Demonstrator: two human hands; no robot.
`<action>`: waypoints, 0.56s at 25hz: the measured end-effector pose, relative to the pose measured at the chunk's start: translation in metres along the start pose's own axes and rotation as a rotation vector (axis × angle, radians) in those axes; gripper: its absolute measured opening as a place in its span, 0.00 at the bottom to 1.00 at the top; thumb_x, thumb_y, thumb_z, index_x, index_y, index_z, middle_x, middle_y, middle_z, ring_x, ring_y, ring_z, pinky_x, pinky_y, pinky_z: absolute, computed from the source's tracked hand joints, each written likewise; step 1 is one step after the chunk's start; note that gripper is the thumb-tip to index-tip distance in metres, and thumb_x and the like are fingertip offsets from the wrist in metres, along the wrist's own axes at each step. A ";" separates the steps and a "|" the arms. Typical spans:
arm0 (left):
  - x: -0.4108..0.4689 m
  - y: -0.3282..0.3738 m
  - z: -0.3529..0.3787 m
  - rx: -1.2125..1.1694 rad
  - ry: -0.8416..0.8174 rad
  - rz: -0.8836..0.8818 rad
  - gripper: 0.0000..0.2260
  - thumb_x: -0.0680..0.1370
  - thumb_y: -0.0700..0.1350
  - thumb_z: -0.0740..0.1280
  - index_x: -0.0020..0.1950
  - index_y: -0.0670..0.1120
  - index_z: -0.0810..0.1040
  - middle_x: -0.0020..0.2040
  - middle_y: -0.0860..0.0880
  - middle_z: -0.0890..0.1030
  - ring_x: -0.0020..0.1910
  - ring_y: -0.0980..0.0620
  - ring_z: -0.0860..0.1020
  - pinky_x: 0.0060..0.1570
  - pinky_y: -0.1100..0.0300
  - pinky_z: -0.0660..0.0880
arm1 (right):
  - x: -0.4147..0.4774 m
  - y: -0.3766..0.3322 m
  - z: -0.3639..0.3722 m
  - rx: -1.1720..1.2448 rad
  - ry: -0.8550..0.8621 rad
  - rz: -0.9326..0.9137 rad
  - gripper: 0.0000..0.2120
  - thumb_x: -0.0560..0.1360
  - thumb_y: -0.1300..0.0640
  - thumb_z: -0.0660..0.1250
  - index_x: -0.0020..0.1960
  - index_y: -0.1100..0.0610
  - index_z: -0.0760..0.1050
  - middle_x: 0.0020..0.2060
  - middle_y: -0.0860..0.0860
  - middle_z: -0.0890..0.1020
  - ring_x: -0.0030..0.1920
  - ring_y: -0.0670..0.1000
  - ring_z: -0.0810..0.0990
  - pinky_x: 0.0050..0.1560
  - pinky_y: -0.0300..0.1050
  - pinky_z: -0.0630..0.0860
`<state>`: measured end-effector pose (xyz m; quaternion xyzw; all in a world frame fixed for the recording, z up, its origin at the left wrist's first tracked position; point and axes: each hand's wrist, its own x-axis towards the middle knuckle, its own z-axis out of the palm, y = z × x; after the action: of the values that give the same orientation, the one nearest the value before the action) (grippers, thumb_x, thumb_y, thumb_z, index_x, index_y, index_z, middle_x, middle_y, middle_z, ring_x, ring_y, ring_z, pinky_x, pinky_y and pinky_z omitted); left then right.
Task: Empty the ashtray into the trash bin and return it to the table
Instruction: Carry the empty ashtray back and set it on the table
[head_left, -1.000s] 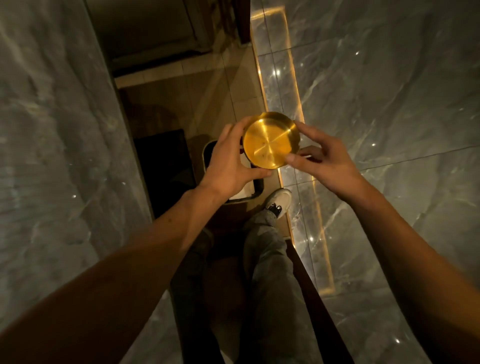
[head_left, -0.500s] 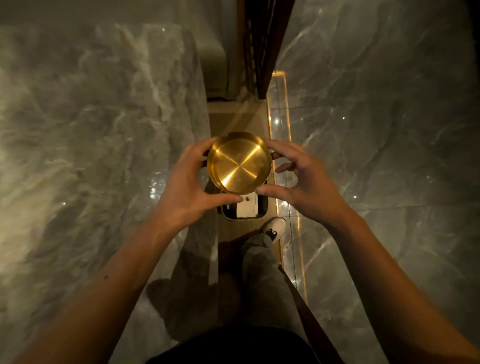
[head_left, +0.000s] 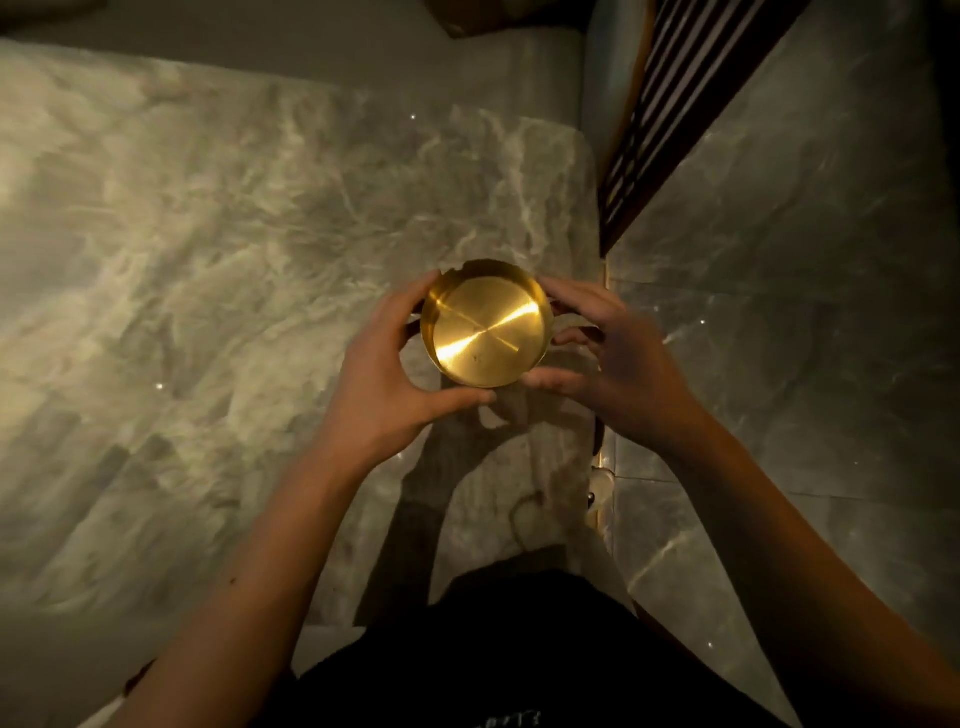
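Gold ashtray (head_left: 487, 328) between fingers (head_left: 415, 306) of both hands, above table (head_left: 208, 291).

Nothing here can really be read. At the bottom edge of the view there's a line of pale print on the person's black shirt (head_left: 519, 649), but it's cut off by the frame and far too blurred to make out a single letter. The gold ashtray (head_left: 485, 325) shows only glare streaks, with no label or brand visible.
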<state>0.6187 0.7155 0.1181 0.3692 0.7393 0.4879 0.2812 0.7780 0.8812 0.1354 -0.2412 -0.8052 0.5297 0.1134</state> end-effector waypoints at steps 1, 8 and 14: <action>-0.005 -0.001 -0.011 -0.003 0.008 -0.004 0.47 0.58 0.56 0.81 0.74 0.48 0.67 0.69 0.52 0.73 0.67 0.55 0.73 0.66 0.52 0.73 | 0.000 -0.008 0.009 -0.002 0.004 -0.016 0.38 0.63 0.56 0.80 0.70 0.55 0.70 0.64 0.49 0.75 0.62 0.47 0.76 0.55 0.40 0.79; -0.036 0.007 -0.049 0.052 0.060 -0.009 0.46 0.59 0.55 0.81 0.73 0.52 0.66 0.70 0.54 0.72 0.68 0.55 0.72 0.66 0.49 0.73 | -0.007 -0.045 0.036 0.044 -0.027 -0.024 0.37 0.65 0.60 0.79 0.70 0.50 0.68 0.64 0.47 0.73 0.62 0.45 0.74 0.58 0.40 0.76; -0.066 0.024 -0.065 0.136 0.171 0.006 0.45 0.59 0.56 0.81 0.73 0.52 0.67 0.68 0.55 0.73 0.64 0.54 0.73 0.62 0.57 0.74 | -0.008 -0.056 0.049 0.082 -0.093 -0.122 0.37 0.65 0.60 0.79 0.71 0.52 0.69 0.64 0.49 0.74 0.62 0.46 0.75 0.57 0.41 0.77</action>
<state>0.6124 0.6339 0.1675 0.3468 0.7907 0.4673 0.1900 0.7486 0.8201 0.1664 -0.1623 -0.8005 0.5648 0.1178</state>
